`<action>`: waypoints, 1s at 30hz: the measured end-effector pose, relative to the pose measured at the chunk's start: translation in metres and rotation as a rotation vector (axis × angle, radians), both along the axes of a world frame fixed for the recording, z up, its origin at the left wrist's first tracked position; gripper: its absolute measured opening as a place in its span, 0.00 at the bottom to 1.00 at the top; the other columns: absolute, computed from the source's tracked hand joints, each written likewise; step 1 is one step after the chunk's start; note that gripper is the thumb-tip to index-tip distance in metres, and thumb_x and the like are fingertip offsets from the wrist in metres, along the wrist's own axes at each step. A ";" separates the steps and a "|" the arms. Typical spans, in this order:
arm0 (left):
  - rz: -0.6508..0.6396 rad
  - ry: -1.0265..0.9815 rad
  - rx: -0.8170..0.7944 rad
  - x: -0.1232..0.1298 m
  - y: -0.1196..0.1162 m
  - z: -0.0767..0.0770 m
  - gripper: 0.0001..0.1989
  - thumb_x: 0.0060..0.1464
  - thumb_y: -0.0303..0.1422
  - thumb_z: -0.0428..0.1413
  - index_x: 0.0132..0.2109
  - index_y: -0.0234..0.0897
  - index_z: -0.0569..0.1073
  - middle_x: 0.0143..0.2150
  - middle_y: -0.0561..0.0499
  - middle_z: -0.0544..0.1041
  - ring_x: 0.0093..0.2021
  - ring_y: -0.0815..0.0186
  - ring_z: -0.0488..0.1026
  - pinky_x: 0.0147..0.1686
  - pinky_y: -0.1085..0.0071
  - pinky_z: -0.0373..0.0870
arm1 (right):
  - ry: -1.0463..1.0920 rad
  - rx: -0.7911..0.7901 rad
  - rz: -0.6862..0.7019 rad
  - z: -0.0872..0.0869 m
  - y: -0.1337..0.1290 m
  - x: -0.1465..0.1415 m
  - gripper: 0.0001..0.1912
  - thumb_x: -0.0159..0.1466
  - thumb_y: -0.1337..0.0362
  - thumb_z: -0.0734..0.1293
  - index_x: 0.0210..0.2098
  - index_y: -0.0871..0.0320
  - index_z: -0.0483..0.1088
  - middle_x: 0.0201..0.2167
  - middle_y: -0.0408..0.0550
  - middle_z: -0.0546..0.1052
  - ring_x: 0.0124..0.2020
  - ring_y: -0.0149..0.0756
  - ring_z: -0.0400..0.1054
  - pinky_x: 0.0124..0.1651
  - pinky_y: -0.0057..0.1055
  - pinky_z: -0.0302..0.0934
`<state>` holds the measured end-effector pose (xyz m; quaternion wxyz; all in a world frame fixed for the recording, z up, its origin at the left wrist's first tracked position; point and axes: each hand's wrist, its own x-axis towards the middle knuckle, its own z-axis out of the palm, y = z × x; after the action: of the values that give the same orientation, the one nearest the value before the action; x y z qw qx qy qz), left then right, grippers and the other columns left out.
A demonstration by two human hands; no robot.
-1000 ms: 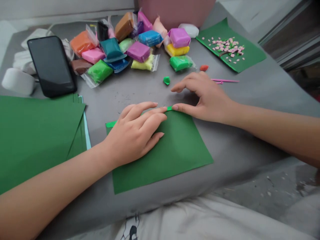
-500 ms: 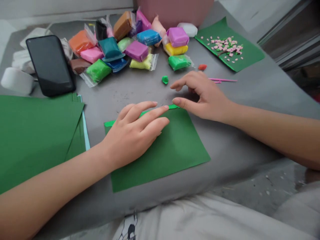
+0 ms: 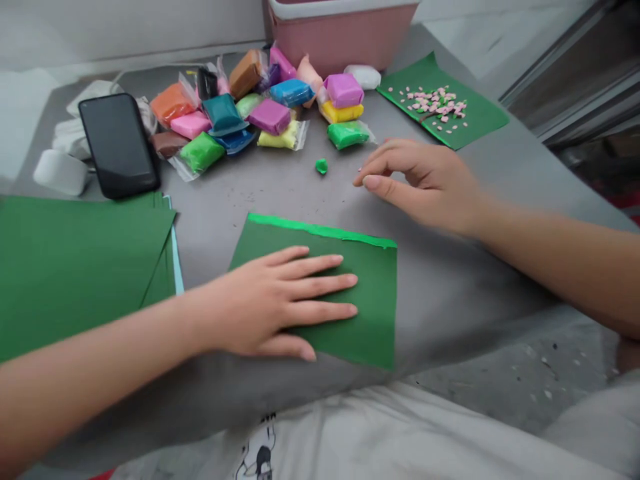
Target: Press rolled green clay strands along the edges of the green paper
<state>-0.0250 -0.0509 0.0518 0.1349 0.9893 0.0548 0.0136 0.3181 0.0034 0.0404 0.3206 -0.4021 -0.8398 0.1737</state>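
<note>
My left hand (image 3: pixel 280 300) lies flat with spread fingers on a dark green sheet (image 3: pixel 370 333). Along the sheet's far edge runs a thin strip of bright green clay (image 3: pixel 320 231). To the right, my right hand (image 3: pixel 420 180) hovers above the table, thumb and forefinger close together; whether something small sits between them is too small to tell. A little lump of green clay (image 3: pixel 321 166) rests on the table left of my right hand.
Packets of coloured clay (image 3: pixel 270 117) are heaped at the back before a pink bin (image 3: pixel 345 37). A phone (image 3: pixel 119 145) and green sheets (image 3: pixel 75 260) lie left. At back right is a green card with pink blossoms (image 3: pixel 480 123).
My left hand has moved down from the clay strip and spread out on the sheet, which has turned clockwise. My right hand has drawn away from the sheet, its thumb and forefinger nearer together.
</note>
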 end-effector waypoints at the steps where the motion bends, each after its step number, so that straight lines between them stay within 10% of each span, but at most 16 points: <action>1: -0.033 -0.016 0.034 -0.004 0.009 0.005 0.25 0.85 0.44 0.51 0.80 0.51 0.74 0.84 0.51 0.73 0.89 0.52 0.63 0.88 0.48 0.60 | -0.006 0.011 0.037 0.000 0.001 0.003 0.17 0.83 0.47 0.67 0.47 0.47 0.83 0.46 0.49 0.89 0.50 0.49 0.83 0.64 0.53 0.78; 3: 0.046 -0.091 0.133 -0.005 0.012 0.016 0.24 0.80 0.25 0.48 0.68 0.46 0.84 0.81 0.52 0.77 0.86 0.53 0.68 0.86 0.47 0.62 | -0.031 0.052 0.181 -0.002 0.003 0.009 0.12 0.84 0.54 0.67 0.51 0.46 0.84 0.50 0.47 0.90 0.54 0.45 0.85 0.64 0.48 0.79; 6: 0.080 -0.229 0.136 0.008 -0.016 0.021 0.19 0.81 0.26 0.51 0.50 0.45 0.87 0.73 0.54 0.85 0.75 0.56 0.82 0.77 0.54 0.76 | -0.092 0.079 0.406 -0.013 0.008 0.018 0.19 0.84 0.64 0.63 0.68 0.46 0.80 0.63 0.47 0.89 0.69 0.41 0.82 0.72 0.44 0.76; 12: 0.241 -0.181 0.073 0.026 -0.069 -0.001 0.32 0.86 0.50 0.45 0.78 0.31 0.74 0.77 0.40 0.81 0.78 0.48 0.79 0.76 0.49 0.77 | -0.219 0.028 0.518 -0.022 0.009 0.025 0.37 0.79 0.71 0.63 0.84 0.46 0.65 0.72 0.48 0.84 0.81 0.42 0.72 0.81 0.51 0.69; 23: 0.200 -0.309 0.209 -0.041 -0.036 0.009 0.15 0.85 0.37 0.53 0.57 0.38 0.84 0.53 0.52 0.94 0.60 0.63 0.91 0.89 0.61 0.58 | -0.177 0.287 0.568 -0.014 -0.036 0.011 0.32 0.72 0.74 0.65 0.73 0.51 0.73 0.56 0.52 0.89 0.71 0.44 0.81 0.72 0.44 0.77; 30: 0.223 -0.115 0.312 -0.073 0.009 0.012 0.21 0.85 0.43 0.53 0.76 0.47 0.77 0.67 0.48 0.89 0.73 0.58 0.84 0.88 0.53 0.61 | -0.138 0.233 0.596 -0.013 -0.046 0.002 0.35 0.73 0.74 0.65 0.77 0.49 0.69 0.59 0.51 0.89 0.64 0.41 0.85 0.71 0.39 0.78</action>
<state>-0.0976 -0.0416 0.0639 -0.0194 0.9836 0.1534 0.0932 0.3197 -0.0430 0.0272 0.2418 -0.1099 -0.9546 0.1350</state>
